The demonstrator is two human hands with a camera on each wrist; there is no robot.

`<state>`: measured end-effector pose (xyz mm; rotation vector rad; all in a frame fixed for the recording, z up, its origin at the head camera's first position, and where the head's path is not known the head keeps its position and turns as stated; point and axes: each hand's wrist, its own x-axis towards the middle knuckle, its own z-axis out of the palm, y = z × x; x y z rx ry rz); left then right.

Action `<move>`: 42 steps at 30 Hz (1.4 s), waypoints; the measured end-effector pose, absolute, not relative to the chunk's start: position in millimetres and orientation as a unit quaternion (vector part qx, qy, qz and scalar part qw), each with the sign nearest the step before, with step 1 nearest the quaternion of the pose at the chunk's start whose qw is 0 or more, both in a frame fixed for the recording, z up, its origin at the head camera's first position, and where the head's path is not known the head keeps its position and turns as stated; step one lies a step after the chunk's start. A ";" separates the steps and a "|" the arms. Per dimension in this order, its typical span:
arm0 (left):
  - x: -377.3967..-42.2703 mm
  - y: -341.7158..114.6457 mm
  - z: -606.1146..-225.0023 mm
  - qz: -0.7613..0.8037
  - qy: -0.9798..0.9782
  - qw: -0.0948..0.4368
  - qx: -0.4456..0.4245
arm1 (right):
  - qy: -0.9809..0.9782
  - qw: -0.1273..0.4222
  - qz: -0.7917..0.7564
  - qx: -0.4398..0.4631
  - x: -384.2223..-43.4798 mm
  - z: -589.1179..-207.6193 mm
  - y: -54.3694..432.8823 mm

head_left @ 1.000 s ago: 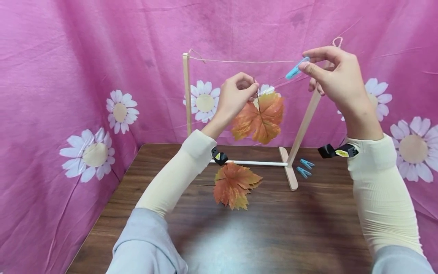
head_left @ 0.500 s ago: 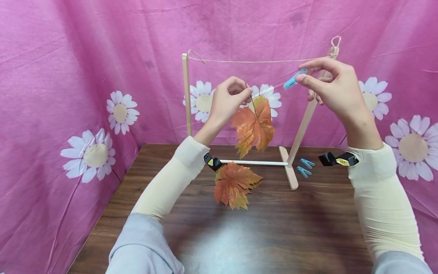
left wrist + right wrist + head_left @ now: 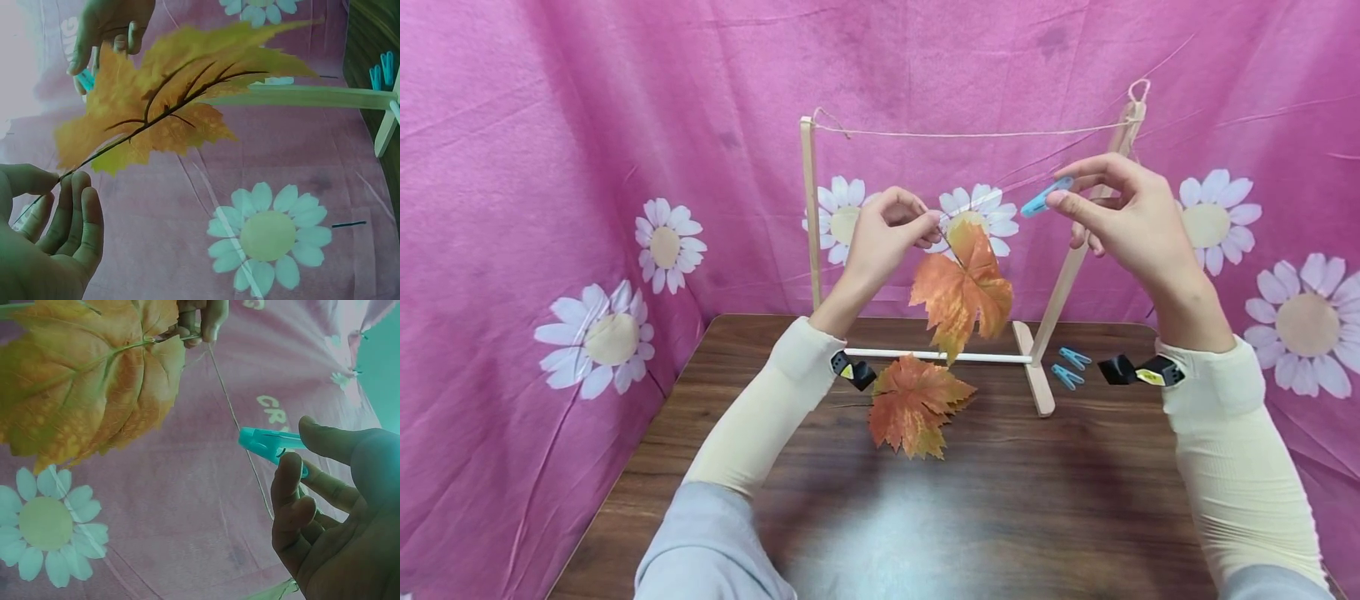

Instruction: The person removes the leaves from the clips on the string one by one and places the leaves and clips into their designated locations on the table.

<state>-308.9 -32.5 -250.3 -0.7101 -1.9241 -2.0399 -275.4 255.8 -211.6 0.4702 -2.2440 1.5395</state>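
Observation:
My left hand (image 3: pixel 887 237) pinches the stem of an orange-yellow artificial maple leaf (image 3: pixel 966 292), which hangs down and to the right of the fingertips. In the left wrist view the thin dark stem (image 3: pixel 100 152) passes between thumb and fingers. A blue clothespin (image 3: pixel 1045 198) is pinched between the thumb and fingers of my right hand (image 3: pixel 1138 221); in the right wrist view the clothespin (image 3: pixel 269 444) points towards the leaf. Both hands are below the twine (image 3: pixel 962 134) strung between the posts of a wooden stand, and neither leaf nor clothespin touches it.
Another maple leaf (image 3: pixel 917 408) lies on the brown table (image 3: pixel 1000 508) before the stand's white crossbar (image 3: pixel 992 358). Two blue clothespins (image 3: pixel 1067 376) lie right of the stand's wooden foot (image 3: pixel 1037 392). A pink cloth with daisies (image 3: pixel 760 75) hangs behind and at the sides.
Both hands have come down from near the twine, the left also moving leftwards. The held leaf has dropped and turned with the left hand; the clothespin has moved lower, away from the twine.

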 end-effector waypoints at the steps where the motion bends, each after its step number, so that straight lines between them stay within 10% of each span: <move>1: -308.1 -33.7 -251.8 -0.703 -0.658 0.120 -0.242 | -0.801 0.188 0.544 0.164 -275.0 -212.9 255.9; 42: -302.9 -98.2 -307.5 -0.745 -0.645 0.050 -0.161 | -0.850 0.139 0.495 0.112 -274.6 -275.0 275.3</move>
